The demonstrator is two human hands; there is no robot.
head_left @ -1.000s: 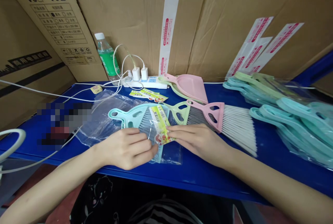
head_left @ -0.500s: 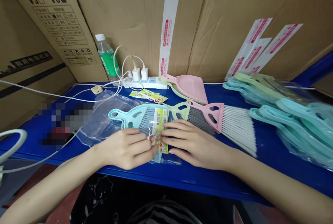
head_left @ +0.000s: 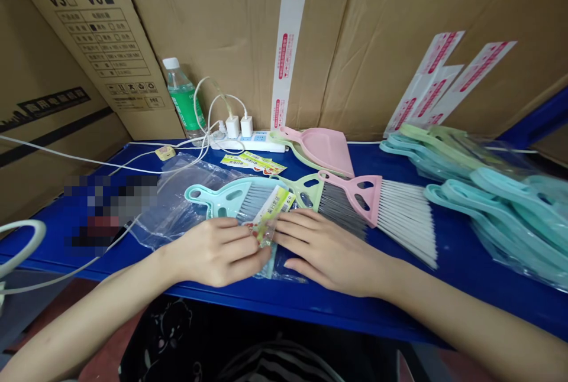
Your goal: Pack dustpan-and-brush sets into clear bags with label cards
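My left hand (head_left: 224, 252) is closed, thumb and fingers pinching the clear plastic bag (head_left: 293, 272) near its opening. My right hand (head_left: 331, 246) lies with its fingers stretched flat over the bag and the lower edge of a yellow-green label card (head_left: 277, 201). The card is tilted, its top leaning right. Under it lies a light-blue dustpan and brush set (head_left: 220, 203), handle to the left, partly covered by both hands. Just beyond my right hand are a green brush (head_left: 310, 190) with dark bristles and a pink brush (head_left: 370, 196) with white bristles.
A pink dustpan (head_left: 326, 148) rests over a green one at the back. Several loose label cards (head_left: 252, 162) lie near a power strip (head_left: 266, 144) with cables. Bagged blue and green sets (head_left: 510, 204) are piled right. A bottle (head_left: 184, 101) stands before cardboard boxes (head_left: 377, 45).
The label card has turned from nearly upright to slanting, its top shifting right. My right hand has moved slightly, its fingers sliding down off the card's middle. My left hand has stayed put.
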